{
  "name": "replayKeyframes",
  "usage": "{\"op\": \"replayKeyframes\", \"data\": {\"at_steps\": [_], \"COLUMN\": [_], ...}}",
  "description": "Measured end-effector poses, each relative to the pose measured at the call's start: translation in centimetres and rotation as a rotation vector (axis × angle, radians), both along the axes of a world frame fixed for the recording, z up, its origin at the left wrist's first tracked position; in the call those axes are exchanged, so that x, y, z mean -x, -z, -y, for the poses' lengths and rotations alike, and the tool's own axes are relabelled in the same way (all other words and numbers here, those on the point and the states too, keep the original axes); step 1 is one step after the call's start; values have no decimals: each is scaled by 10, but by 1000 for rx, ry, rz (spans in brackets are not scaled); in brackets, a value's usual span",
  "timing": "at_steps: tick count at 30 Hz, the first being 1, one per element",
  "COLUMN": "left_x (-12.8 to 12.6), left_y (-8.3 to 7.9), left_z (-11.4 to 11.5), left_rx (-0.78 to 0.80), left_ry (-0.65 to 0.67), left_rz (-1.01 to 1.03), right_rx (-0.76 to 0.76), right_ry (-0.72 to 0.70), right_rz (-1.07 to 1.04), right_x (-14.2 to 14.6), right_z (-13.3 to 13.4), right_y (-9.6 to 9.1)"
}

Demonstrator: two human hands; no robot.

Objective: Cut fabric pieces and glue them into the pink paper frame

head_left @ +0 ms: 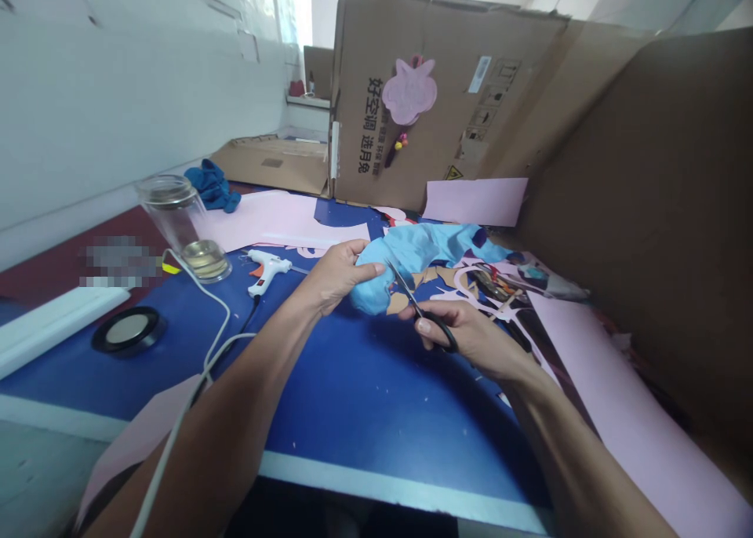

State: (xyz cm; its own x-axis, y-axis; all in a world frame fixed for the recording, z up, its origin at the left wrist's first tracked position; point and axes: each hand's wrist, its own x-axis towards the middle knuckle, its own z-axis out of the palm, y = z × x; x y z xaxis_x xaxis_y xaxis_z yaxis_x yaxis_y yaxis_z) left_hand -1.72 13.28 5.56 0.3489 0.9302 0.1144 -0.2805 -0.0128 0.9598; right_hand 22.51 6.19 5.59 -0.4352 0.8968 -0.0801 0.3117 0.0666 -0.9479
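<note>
1. Left hand [335, 275]: fingers and thumb pressed together, pinching a bunched light-blue soft sheet [405, 256], felt or thin foam, impossible to tell which, with most of it trailing away past the fingertips.
2. Right hand [471, 338]: fingers curled through the loops of black-handled scissors [440, 330], blades angled up and away from the palm, tips at the blue sheet's near edge, just beside the left fingertips.
3. Handling, as judged from the folds: light, limp and easily bunched, so prone to sagging and shifting under the blades. Best hold: close to the blades, with the loose part gathered behind the left fingers.
4. Open room: bare blue tabletop [365, 412] nearest the body, below both hands, running to the table's white front edge [405, 483].
5. Left of the left hand: a white hot glue gun [264, 270], its white cord [220, 310], and a glass tumbler [173, 216].
6. Right of the right hand: a pink paper sheet [623, 412] and tan cut scraps [452, 279] just ahead.
</note>
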Motion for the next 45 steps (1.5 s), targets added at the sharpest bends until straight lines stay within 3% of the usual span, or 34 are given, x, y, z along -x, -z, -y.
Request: {"op": "replayKeyframes", "data": {"at_steps": [13, 26, 45], "left_x": [3, 6, 18], "left_y": [2, -2, -3], "left_z": [0, 0, -4], "left_rx": [-40, -22, -75], "left_ry": [57, 7, 115], "left_rz": [-48, -63, -130], "right_rx": [-15, -6, -22], "right_ry": [-11, -21, -57], "right_rz": [13, 34, 89], "right_x": [0, 0, -3], "right_z": [0, 1, 2], "right_y": [-2, -3, -4]}}
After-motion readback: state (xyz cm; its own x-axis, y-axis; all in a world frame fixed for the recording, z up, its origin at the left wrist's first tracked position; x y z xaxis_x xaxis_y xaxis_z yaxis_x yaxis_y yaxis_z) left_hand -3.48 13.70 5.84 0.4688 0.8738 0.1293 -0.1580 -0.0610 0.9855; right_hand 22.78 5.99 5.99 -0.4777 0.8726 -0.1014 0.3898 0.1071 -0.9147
